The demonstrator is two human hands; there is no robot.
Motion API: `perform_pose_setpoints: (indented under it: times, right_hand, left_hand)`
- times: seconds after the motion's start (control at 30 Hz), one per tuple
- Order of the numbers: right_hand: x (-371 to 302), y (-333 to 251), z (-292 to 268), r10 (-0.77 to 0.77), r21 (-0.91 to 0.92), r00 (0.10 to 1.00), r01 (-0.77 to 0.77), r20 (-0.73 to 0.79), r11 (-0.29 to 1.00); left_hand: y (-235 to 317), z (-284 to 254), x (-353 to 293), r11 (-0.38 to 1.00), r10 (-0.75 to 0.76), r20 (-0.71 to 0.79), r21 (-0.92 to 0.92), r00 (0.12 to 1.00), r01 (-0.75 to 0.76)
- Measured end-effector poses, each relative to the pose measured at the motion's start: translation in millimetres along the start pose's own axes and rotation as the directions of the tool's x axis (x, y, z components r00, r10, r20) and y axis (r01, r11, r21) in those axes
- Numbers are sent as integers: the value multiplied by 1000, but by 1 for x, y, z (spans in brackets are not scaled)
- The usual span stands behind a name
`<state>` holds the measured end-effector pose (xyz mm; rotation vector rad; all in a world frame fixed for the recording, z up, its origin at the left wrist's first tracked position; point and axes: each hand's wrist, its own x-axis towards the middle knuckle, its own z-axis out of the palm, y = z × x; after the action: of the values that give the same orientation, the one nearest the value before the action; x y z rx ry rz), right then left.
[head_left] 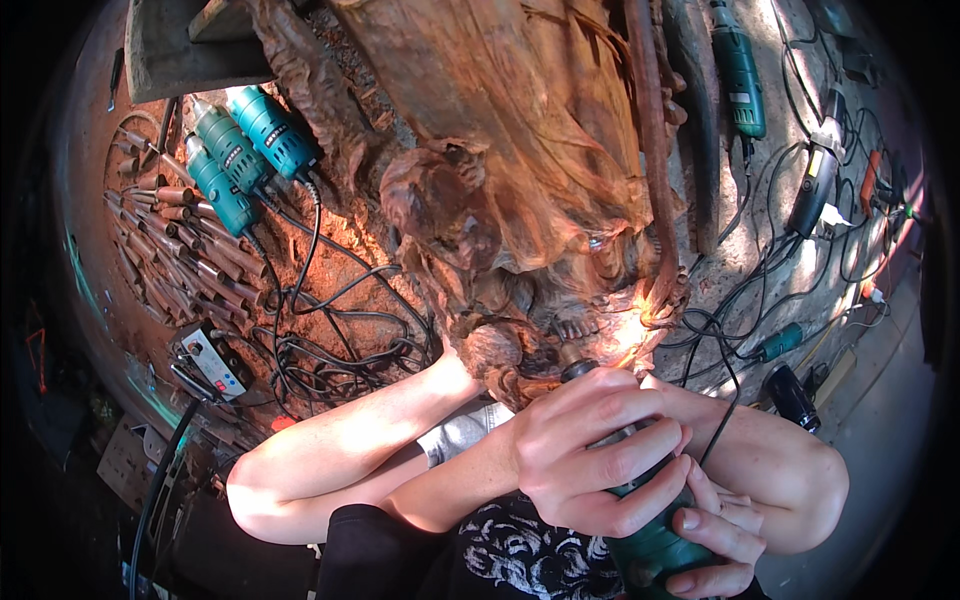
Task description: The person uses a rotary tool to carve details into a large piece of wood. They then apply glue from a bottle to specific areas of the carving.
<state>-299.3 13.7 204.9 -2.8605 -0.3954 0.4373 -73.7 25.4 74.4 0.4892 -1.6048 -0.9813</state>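
In front of me lies a large reddish-brown wood carving (530, 130), with a rounded figure and flowing folds. My left hand (595, 450) is wrapped round the upper body of a green electric rotary tool (650, 555). Below it, my right hand (725, 535) curls its fingers round the tool's lower body. The tool's narrow nose points away from me at the near end of the carving, close to small carved details. Whether its bit touches the wood, I cannot tell. Bright sunlight falls on the wood just right of the nose.
Several chisels (185, 245) with brown handles are heaped at the left. Three teal rotary tools (235, 140) lie beside them, their black cords (330, 320) tangled. A white control box (212, 362) sits nearer. Another green tool (738, 80) and a black-and-silver power tool (818, 175) lie right.
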Motion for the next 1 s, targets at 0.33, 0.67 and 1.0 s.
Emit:
perform_pose_setpoints:
  times: [0.33,0.67,1.0]
  right_hand:
    - [9,-22,-3,580,762,745,-152,-330,630]
    - [33,-61,24,875,908,313,-80,-369,411]
    - [18,-56,28,900,987,408,102,-154,123]
  left_hand:
    - [0,0,1,1000,8,10,1,1000,-8]
    - [0,-2,1,999,-28,46,34,999,26]
    - [-1,-1,4,994,-52,68,104,996,45]
